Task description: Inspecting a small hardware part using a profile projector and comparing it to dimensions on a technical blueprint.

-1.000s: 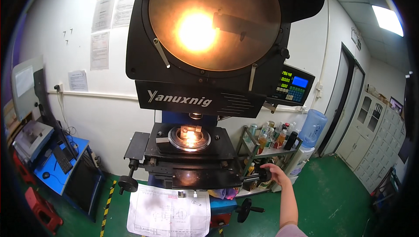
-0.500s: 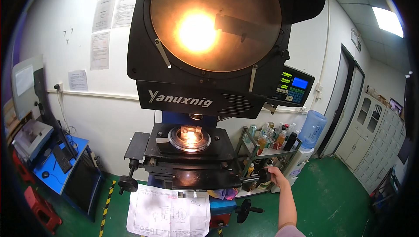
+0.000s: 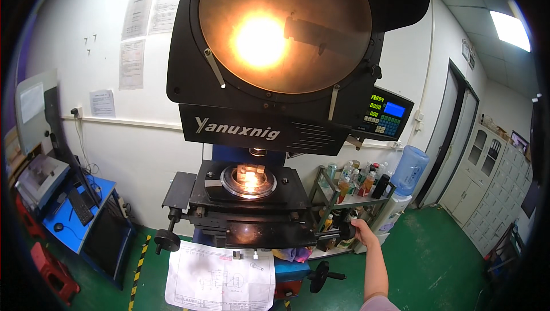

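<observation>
My right hand (image 3: 363, 233) is closed on a black knob (image 3: 347, 230) at the right end of the stage of an optical profile projector (image 3: 229, 125). On the black stage (image 3: 289, 196), a small metal part (image 3: 250, 169) sits over the round, glowing glass (image 3: 247, 188). Above it, the big round screen (image 3: 335, 2) shows a bright spot and a dark bar-like shadow right of centre. A digital readout (image 3: 385, 114) with lit green digits is mounted right of the screen. My left hand is out of view.
A paper drawing (image 3: 189, 279) hangs below the stage. Another handwheel (image 3: 167, 240) is at the left and a crank (image 3: 321, 277) low on the right. Behind stand a shelf of bottles (image 3: 358, 196) and a water dispenser (image 3: 409, 168). A blue desk (image 3: 66, 228) and red stool (image 3: 54, 271) are left.
The top line of the readout shows a different value. My right hand stays on the knob, with little visible movement, and the view has shifted slightly.
</observation>
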Demonstrator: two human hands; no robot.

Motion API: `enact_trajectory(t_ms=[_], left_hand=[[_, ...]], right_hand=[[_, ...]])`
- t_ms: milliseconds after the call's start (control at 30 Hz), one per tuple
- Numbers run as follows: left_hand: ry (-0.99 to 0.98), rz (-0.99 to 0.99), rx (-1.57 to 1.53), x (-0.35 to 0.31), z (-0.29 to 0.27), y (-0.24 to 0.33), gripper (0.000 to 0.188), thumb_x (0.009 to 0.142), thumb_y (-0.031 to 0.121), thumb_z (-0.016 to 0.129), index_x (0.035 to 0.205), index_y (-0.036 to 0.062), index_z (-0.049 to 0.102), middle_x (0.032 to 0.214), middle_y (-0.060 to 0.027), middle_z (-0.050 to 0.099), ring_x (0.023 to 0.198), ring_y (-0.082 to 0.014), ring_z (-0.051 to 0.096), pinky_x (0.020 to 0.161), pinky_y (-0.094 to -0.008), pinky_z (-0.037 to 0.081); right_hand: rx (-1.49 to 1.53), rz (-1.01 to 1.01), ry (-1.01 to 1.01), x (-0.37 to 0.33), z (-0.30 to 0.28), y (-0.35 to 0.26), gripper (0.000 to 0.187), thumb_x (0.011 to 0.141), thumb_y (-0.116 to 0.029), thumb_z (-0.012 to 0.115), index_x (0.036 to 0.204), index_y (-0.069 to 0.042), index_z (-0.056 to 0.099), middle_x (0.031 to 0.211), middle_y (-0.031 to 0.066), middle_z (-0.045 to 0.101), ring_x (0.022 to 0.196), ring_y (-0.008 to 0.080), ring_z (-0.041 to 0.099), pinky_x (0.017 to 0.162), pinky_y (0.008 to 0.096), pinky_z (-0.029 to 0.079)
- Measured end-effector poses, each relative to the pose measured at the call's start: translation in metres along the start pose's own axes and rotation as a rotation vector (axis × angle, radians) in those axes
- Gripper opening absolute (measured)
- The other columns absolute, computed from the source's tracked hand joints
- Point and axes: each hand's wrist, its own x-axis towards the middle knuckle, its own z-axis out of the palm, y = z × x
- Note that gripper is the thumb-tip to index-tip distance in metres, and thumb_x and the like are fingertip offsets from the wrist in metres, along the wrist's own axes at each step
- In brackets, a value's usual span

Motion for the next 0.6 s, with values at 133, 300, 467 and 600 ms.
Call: enact_trajectory(t_ms=[133, 300, 467, 600], left_hand=[[-0.021, -0.062, -0.037, -0.025, 0.008, 0.014, 0.016, 0.076, 0.021, 0.039, 0.068, 0.0104, 0.048, 0.04, 0.0034, 0.025, 0.031, -0.0093, 0.025, 0.027, -0.0237, 0.019], [-0.001, -0.001, 0.006, -0.008, 0.006, 0.002, 0.016, 0.076, 0.021, 0.038, 0.069, 0.0102, 0.048, 0.041, 0.0035, 0.025, 0.031, -0.0092, 0.025, 0.028, -0.0237, 0.019], [-0.024, 0.06, 0.046, -0.009, 0.008, 0.004, 0.018, 0.076, 0.022, 0.037, 0.07, 0.0097, 0.048, 0.041, 0.0033, 0.026, 0.032, -0.0093, 0.025, 0.028, -0.0239, 0.02], [-0.004, -0.045, 0.051, -0.062, 0.019, 0.026, 0.018, 0.075, 0.024, 0.038, 0.07, 0.0093, 0.047, 0.042, 0.0017, 0.027, 0.034, -0.0102, 0.026, 0.03, -0.0246, 0.021]], right_hand=[[0.052, -0.028, -0.033, -0.005, 0.006, -0.004, 0.029, 0.074, -0.025, 0.047, 0.087, 0.0, 0.05, 0.084, 0.0081, 0.056, 0.076, 0.0177, 0.056, 0.07, 0.0328, 0.046], [0.086, -0.032, 0.005, -0.011, 0.018, -0.012, 0.025, 0.073, -0.023, 0.048, 0.084, 0.0, 0.05, 0.079, 0.0068, 0.054, 0.071, 0.0162, 0.054, 0.064, 0.0298, 0.045], [0.047, -0.031, 0.009, -0.011, 0.019, -0.014, 0.03, 0.073, -0.027, 0.048, 0.087, 0.0, 0.049, 0.082, 0.0077, 0.056, 0.075, 0.0184, 0.056, 0.069, 0.0339, 0.046], [0.034, -0.05, 0.014, -0.011, 0.016, -0.012, 0.029, 0.073, -0.027, 0.049, 0.087, -0.001, 0.05, 0.082, 0.0063, 0.055, 0.076, 0.0159, 0.055, 0.069, 0.0294, 0.045]])
